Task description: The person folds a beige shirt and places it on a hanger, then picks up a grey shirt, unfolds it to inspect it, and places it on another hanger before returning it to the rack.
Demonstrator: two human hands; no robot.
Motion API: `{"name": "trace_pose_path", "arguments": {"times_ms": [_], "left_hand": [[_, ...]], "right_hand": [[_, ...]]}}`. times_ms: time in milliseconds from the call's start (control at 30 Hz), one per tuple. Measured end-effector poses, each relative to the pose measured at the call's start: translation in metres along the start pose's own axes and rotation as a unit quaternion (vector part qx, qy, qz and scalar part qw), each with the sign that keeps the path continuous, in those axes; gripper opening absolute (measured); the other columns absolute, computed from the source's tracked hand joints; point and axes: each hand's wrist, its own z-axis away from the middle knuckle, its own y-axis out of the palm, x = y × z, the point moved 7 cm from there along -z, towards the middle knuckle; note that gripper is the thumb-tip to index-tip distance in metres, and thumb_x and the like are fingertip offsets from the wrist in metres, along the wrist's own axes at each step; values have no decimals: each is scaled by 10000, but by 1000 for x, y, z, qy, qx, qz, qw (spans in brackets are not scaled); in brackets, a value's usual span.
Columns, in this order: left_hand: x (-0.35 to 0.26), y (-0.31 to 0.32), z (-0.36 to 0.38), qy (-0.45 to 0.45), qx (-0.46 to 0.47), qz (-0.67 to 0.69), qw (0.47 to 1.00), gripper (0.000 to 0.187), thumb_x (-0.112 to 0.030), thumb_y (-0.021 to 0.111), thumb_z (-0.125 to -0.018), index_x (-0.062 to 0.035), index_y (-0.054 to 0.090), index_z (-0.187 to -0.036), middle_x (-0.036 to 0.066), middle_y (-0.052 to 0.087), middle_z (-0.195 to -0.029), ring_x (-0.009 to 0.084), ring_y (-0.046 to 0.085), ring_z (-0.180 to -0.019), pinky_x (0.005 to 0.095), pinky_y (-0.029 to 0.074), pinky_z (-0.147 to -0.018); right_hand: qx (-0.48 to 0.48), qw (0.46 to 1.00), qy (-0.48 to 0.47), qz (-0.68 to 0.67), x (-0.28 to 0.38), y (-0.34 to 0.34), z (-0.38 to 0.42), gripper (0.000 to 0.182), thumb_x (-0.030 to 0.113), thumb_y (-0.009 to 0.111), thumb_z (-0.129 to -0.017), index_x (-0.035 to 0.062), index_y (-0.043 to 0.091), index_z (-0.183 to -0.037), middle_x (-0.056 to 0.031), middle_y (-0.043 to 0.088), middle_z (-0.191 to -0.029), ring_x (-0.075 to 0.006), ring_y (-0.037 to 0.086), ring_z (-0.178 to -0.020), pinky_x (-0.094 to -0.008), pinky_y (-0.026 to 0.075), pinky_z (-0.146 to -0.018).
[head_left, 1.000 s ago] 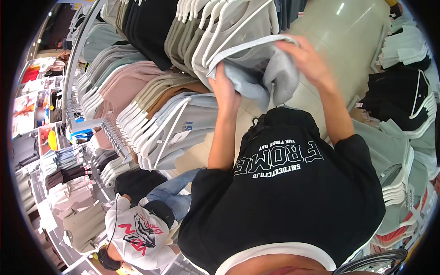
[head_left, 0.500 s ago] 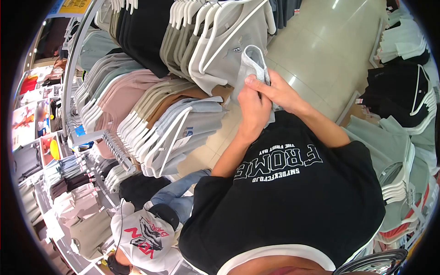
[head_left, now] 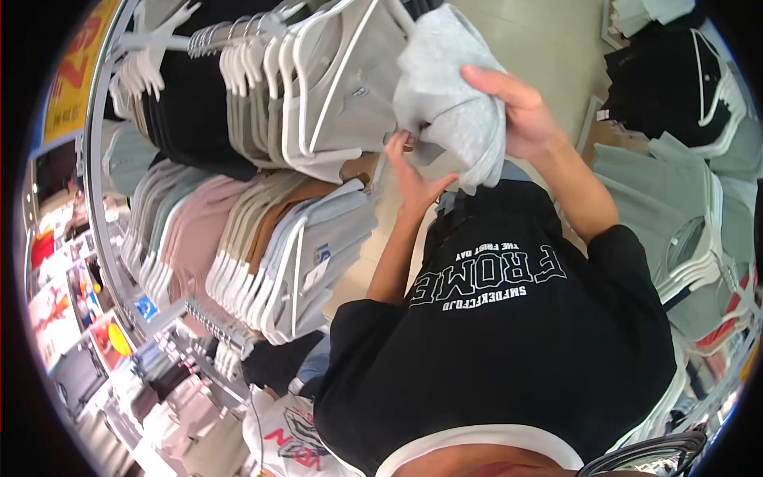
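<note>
Two hands work one folded light-grey fleece garment [head_left: 445,95], held up before a rack of grey tops on white hangers [head_left: 318,87]. Right hand [head_left: 520,111] has its grip closed over the fabric, fingertips hidden; left hand [head_left: 413,175] spreads open, touching underneath. Black T-shirt [head_left: 509,334] reads "FROME", upside down.

Bright, even shop light; strong fisheye warp, dark corners, slight blur.

light grey sweatshirt [head_left: 445,95], soft fabric, all bunched up & folded over, held up in the air w/ hem hanging down
</note>
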Motion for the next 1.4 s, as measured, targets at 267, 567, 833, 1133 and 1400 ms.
{"name": "trace_pose_path", "arguments": {"times_ms": [267,567,833,1133,1400], "left_hand": [[57,130,-48,-278,84,256,922,791,-437,706,-785,-34,340,-1359,171,389,-1327,298,464,-1159,422,415,-964],[-7,179,-189,-376,12,522,766,575,-401,437,-982,-60,325,-1430,164,391,-1435,332,432,-1288,466,399,-1060],[-95,260,-223,-372,181,467,782,599,-462,328,-1001,-96,288,-1472,143,360,-1484,315,396,-1334,462,357,-1106],[-91,359,-257,-500,248,508,657,393,-241,456,-990,-22,474,-1316,122,572,-1266,261,567,-1149,401,455,-995],[-99,393,-439,-89,287,225,927,400,-66,698,-758,58,554,-1110,137,634,-1053,160,584,-975,304,466,-839]], "right_hand": [[180,974,-71,-115,46,29,24,423,163,555,-949,-28,470,-1317,-123,596,-1235,-220,581,-1142,-385,460,-996],[-258,918,-301,2,219,-248,156,474,216,529,-909,-95,501,-1266,-190,584,-1253,-276,576,-1156,-431,438,-1014],[-352,932,-88,13,125,-300,88,556,451,419,-1000,71,416,-1406,-87,491,-1390,-214,509,-1232,-394,422,-1041],[-238,940,-224,-97,184,-301,41,516,329,481,-991,17,410,-1395,-115,502,-1384,-228,508,-1244,-371,439,-1025],[-322,916,-236,-36,291,-355,-15,506,313,482,-990,15,413,-1392,-117,509,-1377,-234,510,-1241,-371,434,-1026]]}}
